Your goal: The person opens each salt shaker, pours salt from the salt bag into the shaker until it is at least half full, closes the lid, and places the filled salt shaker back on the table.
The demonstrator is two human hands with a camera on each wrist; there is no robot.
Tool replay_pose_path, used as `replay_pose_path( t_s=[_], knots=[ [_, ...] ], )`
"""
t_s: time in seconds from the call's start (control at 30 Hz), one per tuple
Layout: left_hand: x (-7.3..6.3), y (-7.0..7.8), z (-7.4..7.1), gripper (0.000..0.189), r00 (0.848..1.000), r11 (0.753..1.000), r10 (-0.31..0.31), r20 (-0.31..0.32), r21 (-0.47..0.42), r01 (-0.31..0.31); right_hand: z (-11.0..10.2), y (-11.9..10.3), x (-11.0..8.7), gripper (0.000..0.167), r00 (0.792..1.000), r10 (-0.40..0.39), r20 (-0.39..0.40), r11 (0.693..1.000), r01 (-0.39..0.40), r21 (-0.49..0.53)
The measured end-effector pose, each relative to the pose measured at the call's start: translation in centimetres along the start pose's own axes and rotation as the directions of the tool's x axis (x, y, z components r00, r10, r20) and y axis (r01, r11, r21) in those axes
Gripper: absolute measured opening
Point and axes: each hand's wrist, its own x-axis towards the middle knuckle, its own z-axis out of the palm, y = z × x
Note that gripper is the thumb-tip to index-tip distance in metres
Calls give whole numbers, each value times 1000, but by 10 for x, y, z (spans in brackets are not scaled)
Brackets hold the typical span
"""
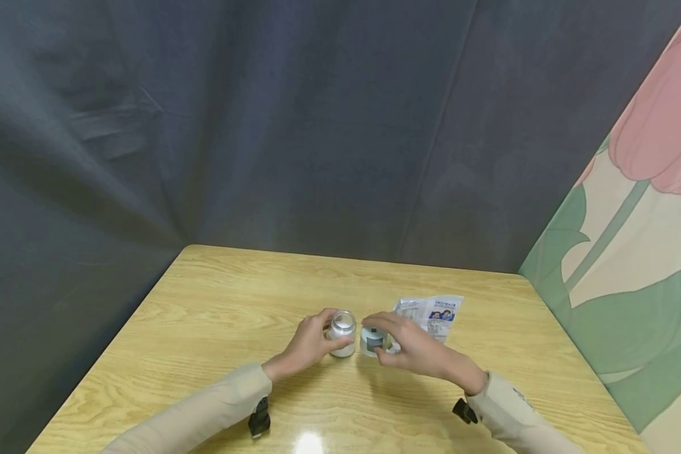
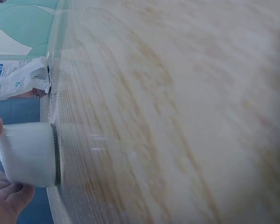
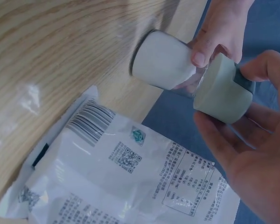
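A clear glass jar (image 1: 343, 324) with its mouth uncovered stands on the table, largely filled with something white. My left hand (image 1: 306, 342) grips it, thumb on the near side and fingers round the back. Close on the jar's right, my right hand (image 1: 413, 348) holds a pale green lid (image 3: 221, 93) with a dark green patch, its thumb on one side and fingers on the other. In the right wrist view, the lid is held off the table beside the jar's upper end. The left wrist view has the white-filled jar (image 2: 30, 154) at its left edge.
Behind my right hand stands a white printed plastic packet (image 1: 439, 314) with a barcode and a QR code on one side. The wood-grain table (image 1: 250, 296) meets a dark curtain (image 1: 318, 157) at the back and a tulip-patterned panel (image 1: 630, 284) on the right.
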Motion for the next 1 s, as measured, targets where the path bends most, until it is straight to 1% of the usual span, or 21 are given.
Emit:
replay_pose_path(
  t_s=[0.27, 0.4, 0.53, 0.63, 0.77, 1.0],
  knots=[
    [-1, 2, -1, 55, 1000, 1000, -8, 11, 0, 8, 0, -3, 6, 46, 996, -22, -89, 1000, 20, -21],
    [-1, 1, -1, 56, 1000, 1000, -12, 15, -7, 12, 1, -4, 9, 47, 992, -28, -124, 999, 23, -35],
    [0, 1, -1, 57, 1000, 1000, -3, 12, -9, 3, 3, -5, 14, 47, 987, -47, -152, 998, 42, -35],
    [0, 0, -1, 58, 1000, 1000, 1, 13, -12, -1, 4, -5, 17, 48, 986, -47, -160, 999, 42, -29],
    [0, 1, -2, 59, 1000, 1000, -2, 19, -12, 3, 6, -5, 21, 48, 988, -29, -152, 1000, 28, -10],
    [1, 1, -2, 57, 1000, 1000, 18, 13, 5, -18, 11, 0, 30, 47, 988, -26, -153, 1000, 26, -6]
  ],
)
